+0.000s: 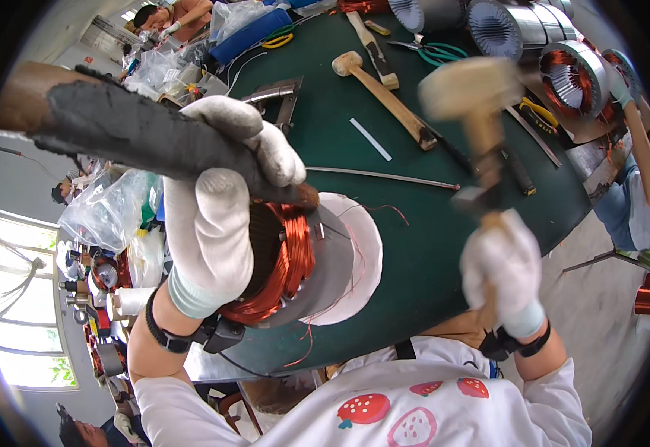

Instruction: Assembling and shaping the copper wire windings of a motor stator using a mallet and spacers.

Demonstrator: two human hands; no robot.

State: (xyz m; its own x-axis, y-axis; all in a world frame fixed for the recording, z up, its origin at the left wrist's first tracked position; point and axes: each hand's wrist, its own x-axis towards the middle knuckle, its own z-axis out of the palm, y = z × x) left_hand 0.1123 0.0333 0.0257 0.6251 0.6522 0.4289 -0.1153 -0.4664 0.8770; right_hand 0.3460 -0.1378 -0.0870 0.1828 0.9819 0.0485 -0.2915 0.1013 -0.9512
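My left hand (pixel 209 223), in a white glove, is closed round a thick wooden stick (pixel 131 123) wrapped in black material. The stick slants down to the right, its brown tip at the copper windings (pixel 295 249) of a motor stator (pixel 332 261). The stator sits on the table in front of me, with a white round sheet (pixel 369 242) showing at its right side and loose copper wires hanging out. My gloved right hand (pixel 502 268) grips the handle of a mallet (pixel 470 86), held head up to the right of the stator; motion blurs its pale head.
On the green table (pixel 317 119) lie a second mallet (pixel 384 100), a hammer (pixel 373 52), a thin metal rod (pixel 384 177), a white strip (pixel 370 139) and green-handled pliers (pixel 440 52). Several stators (pixel 574 74) crowd the far right. Co-workers are at the far left (pixel 179 22) and right (pixel 641 164).
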